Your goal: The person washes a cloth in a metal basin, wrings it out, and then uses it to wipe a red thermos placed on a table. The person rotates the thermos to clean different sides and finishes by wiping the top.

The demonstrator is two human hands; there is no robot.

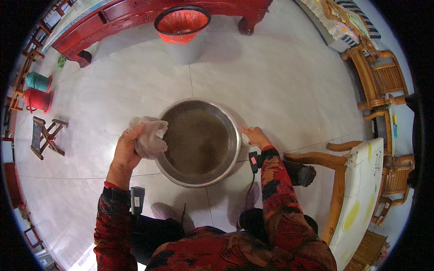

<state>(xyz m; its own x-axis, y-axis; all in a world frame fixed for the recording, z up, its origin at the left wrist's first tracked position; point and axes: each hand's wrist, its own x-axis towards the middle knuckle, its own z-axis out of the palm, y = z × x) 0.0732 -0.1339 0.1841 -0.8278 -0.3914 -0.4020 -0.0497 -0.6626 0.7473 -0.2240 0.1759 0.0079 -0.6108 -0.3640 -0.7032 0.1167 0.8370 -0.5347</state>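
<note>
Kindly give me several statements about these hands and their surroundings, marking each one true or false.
1. The left hand holds a pale cloth. True.
2. The right hand is left of the metal basin. False: it is at the right side.
3. The metal basin is dry. False: it holds murky liquid.
4. The bin has a red liner. True.
5. The wooden stool is left of the metal basin. True.

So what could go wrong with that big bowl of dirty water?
The left hand holds a crumpled pale grey cloth at the left rim of the round silvery metal basin; if wet, it might drip and make the pale tiled floor slippery. A bump could slop out the brownish, murky liquid. The small black box near the right hand might get splashed.
</note>
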